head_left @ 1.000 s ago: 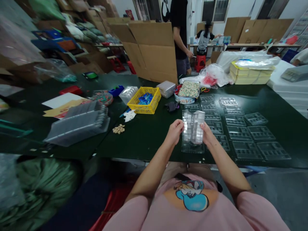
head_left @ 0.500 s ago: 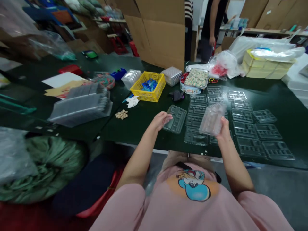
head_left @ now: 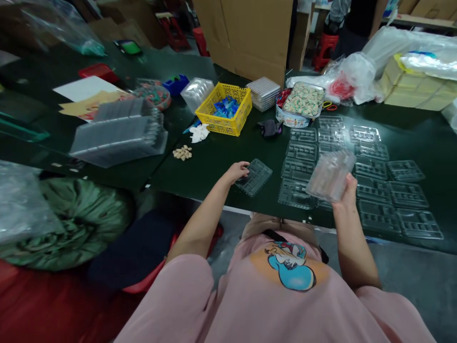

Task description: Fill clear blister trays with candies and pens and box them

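My left hand (head_left: 238, 172) has its fingers closed over the left edge of a single clear plastic tray (head_left: 257, 178), which lies slightly turned at the table's front part. In my right hand (head_left: 345, 190) is a stack of clear plastic trays (head_left: 330, 175), held up over the table with the thumb on its right side. Beneath and around that stack, more clear trays are laid out in rows, among them one tray (head_left: 297, 193) left of the stack and another tray (head_left: 420, 223) at the far right.
A yellow basket (head_left: 228, 125) with blue pieces stands farther back, near a round tin (head_left: 293, 118) topped by a tray of small pieces. Tan pieces (head_left: 182, 153) lie in a small pile by a large stack of plastic sheets (head_left: 114, 138). A cardboard box (head_left: 253, 43) stands behind.
The single tray has shifted left, away from the rows, and turned, with my left fingers now over its edge. My right hand still holds the stack. The view has tilted down.
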`<state>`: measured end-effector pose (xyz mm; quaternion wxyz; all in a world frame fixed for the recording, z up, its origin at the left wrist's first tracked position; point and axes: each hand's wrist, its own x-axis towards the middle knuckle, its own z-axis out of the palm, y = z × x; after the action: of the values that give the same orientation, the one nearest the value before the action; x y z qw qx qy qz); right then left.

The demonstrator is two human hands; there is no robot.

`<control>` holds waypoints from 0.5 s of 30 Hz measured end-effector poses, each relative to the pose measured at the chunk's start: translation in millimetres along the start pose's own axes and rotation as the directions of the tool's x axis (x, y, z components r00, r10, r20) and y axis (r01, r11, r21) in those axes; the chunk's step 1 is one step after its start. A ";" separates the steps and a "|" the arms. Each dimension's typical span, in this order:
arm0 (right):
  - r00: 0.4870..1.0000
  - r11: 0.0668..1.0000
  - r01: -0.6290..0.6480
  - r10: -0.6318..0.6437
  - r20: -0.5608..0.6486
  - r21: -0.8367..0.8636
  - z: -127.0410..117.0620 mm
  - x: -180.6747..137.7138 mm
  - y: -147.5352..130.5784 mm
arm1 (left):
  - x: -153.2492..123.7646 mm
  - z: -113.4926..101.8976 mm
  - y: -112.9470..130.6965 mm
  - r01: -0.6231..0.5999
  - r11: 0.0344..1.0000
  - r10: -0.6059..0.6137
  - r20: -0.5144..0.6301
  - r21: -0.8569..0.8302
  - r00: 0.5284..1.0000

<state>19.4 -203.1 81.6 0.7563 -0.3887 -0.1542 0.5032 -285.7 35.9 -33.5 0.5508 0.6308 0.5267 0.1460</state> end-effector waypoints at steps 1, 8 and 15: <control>1.000 1.000 0.011 -0.011 -0.006 -0.006 -2.7 -0.8 -2.5 | 0.3 1.6 -1.9 -0.014 1.000 0.014 -0.015 0.014 1.000; 0.994 0.996 0.081 -0.083 -0.068 -0.025 -20.0 -7.1 -18.9 | -0.2 -1.7 0.6 -0.203 0.901 0.212 0.019 0.383 0.977; 0.995 0.999 0.049 -0.049 -0.086 -0.001 -26.1 -11.4 -16.8 | 4.1 7.0 -1.4 -0.076 0.979 0.093 -0.083 0.188 0.992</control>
<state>41.4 -227.7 79.0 0.7746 -0.4055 -0.1309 0.4674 -279.4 35.3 -38.8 0.4587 0.6934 0.5354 0.1485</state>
